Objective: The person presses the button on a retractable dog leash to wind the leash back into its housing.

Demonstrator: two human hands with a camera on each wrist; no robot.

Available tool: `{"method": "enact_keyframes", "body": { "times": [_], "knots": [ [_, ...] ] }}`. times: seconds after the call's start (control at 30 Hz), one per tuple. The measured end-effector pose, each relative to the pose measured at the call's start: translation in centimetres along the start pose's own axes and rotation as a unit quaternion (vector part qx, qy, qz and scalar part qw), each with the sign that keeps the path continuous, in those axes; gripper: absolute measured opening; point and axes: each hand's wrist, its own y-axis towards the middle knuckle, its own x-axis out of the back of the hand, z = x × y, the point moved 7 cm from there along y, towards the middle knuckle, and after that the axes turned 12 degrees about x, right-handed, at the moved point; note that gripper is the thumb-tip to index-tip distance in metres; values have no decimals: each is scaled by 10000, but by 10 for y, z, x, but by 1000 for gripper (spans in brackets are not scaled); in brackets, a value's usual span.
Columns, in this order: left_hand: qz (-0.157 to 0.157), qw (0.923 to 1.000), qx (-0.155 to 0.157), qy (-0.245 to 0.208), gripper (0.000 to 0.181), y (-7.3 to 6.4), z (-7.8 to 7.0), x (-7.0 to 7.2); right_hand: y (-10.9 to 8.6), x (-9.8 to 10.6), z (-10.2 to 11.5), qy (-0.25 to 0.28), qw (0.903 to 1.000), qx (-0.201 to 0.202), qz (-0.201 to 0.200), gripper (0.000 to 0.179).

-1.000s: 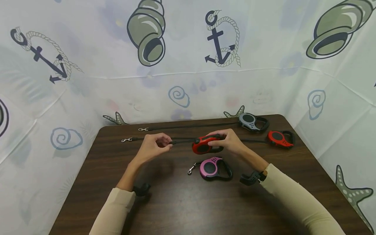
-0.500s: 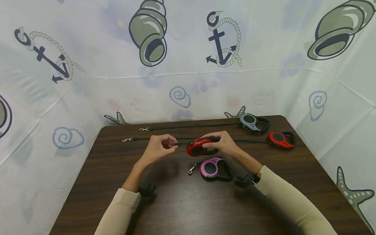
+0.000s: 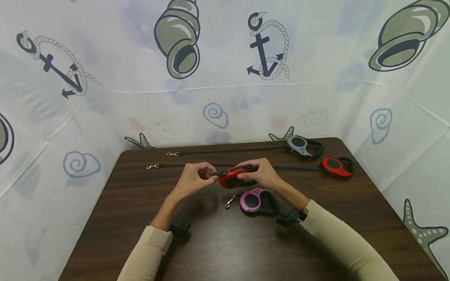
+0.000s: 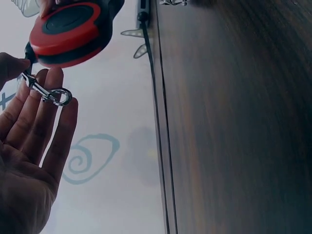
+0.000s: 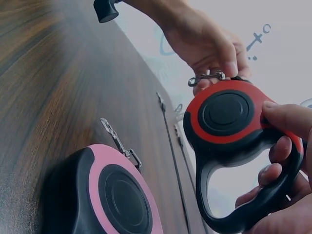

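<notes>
Red leash point(image 3: 230, 182): held up over the table point(image 3: 225, 242), toward its far edge
Right hand point(image 3: 263, 172): clamped on the red leash — fingers curled through the handle, thumb on the case
Left hand point(image 3: 195, 177): thumb and finger together, pinching the black strap point(image 4: 28, 51) beside the metal clip point(image 4: 47, 92)
Pink leash point(image 3: 251, 200): lying mid-table, its clip toward the left edge
Grey leash point(image 3: 298, 145): near the far right corner — strap stretched along the far edge
Second red leash point(image 3: 333, 167): by the right edge, strap running leftward
</notes>
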Motion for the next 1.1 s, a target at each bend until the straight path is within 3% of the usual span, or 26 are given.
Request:
{"method": "enact_keyframes", "body": {
  "times": [0.5,0.8,1.1],
  "knots": [
    [13,9994,221,-263,18,-3,8,-2,0,-6,-1,88,9999,83,-40,34],
    [137,9972,599,-428,21,-7,20,3,0,-13,-3,340,9991,-200,-160,37],
    [401,9952,888,96,31,-14,29,13,4,-30,-7,625,9968,-470,-140,37]
  ]
}}
